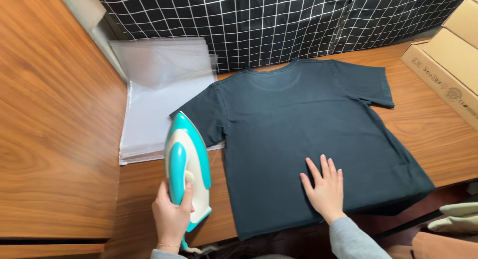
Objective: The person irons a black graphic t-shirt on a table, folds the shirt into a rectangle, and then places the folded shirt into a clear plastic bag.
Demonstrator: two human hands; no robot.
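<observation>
Dark short-sleeved cotton T-shirt (308,134): spread flat toward the surface's (428,129) near edge, your right hand (326,189) splayed on its hem. Turquoise-and-white iron (186,164): gripped by your left hand (172,214), beside the sleeve, pressing not begun.

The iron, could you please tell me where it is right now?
In the head view, the iron is at lower left, gripped by the left hand, just left of the dark T-shirt and below the stack of clear plastic bags.
</observation>
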